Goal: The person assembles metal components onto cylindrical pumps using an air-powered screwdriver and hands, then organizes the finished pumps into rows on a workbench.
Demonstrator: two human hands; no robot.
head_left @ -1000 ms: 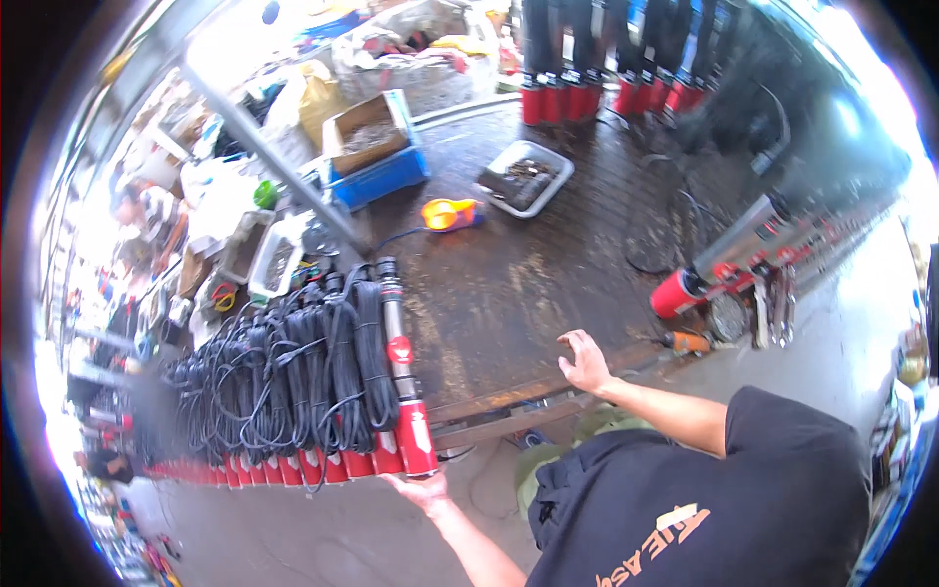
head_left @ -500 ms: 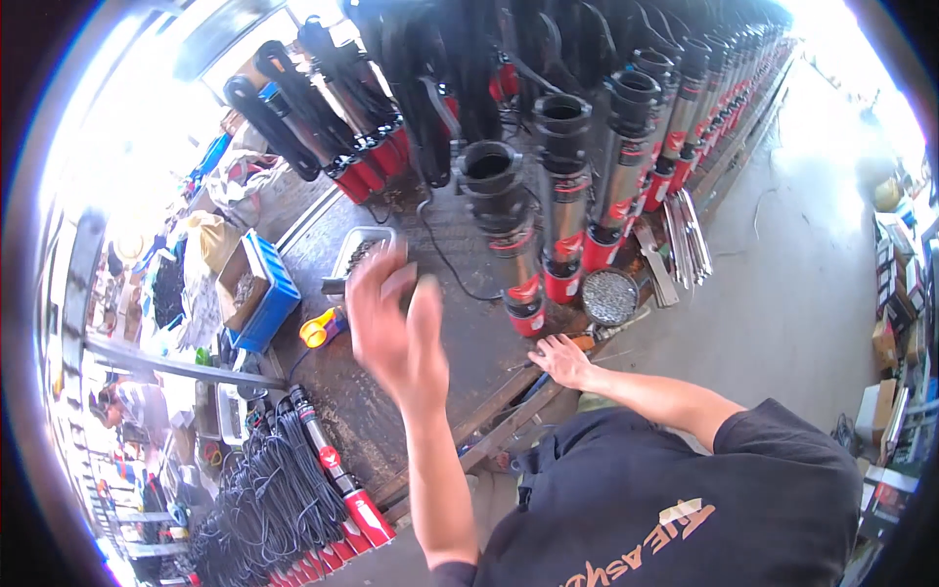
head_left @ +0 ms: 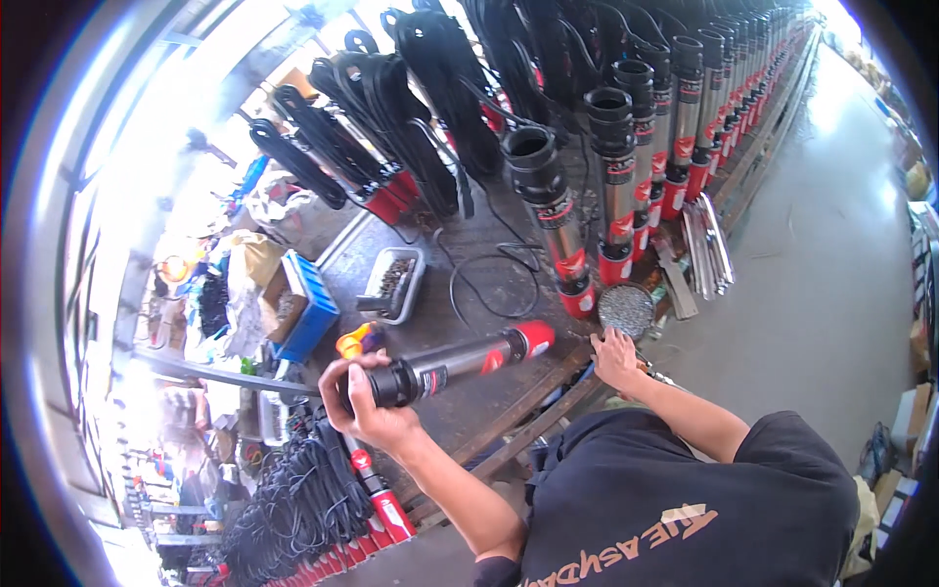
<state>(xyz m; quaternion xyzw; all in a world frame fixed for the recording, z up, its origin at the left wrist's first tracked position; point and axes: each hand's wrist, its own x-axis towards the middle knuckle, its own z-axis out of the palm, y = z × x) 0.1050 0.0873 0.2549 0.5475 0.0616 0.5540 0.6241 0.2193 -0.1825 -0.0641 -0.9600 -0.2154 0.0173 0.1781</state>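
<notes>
My left hand point(head_left: 377, 406) is wrapped round the black top end of a submersible pump point(head_left: 465, 364), a steel cylinder with a red base. The pump is tipped onto its side over the dark table, its base pointing right; whether it touches the surface I cannot tell. At the table's front edge my right hand point(head_left: 616, 362) lies with fingers stretched and nothing visible in it. Just beyond those fingers are small grey metal pieces point(head_left: 626, 311) in a round bowl. Another pump point(head_left: 553, 220) stands upright behind, red base down.
Upright pumps with coiled black cables point(head_left: 445, 88) line the back. A white tray point(head_left: 419, 272) of small parts, a blue crate point(head_left: 311, 311) and a yellow-orange thing point(head_left: 352, 342) are at left. Metal strips point(head_left: 706, 249) lie at right. More cabled pumps point(head_left: 293, 499) sit lower left.
My left hand, empty and raised before, now grips the pump's top. The front pump, upright before, has tipped to the left. My right hand stays at the table edge, slightly closer to the bowl.
</notes>
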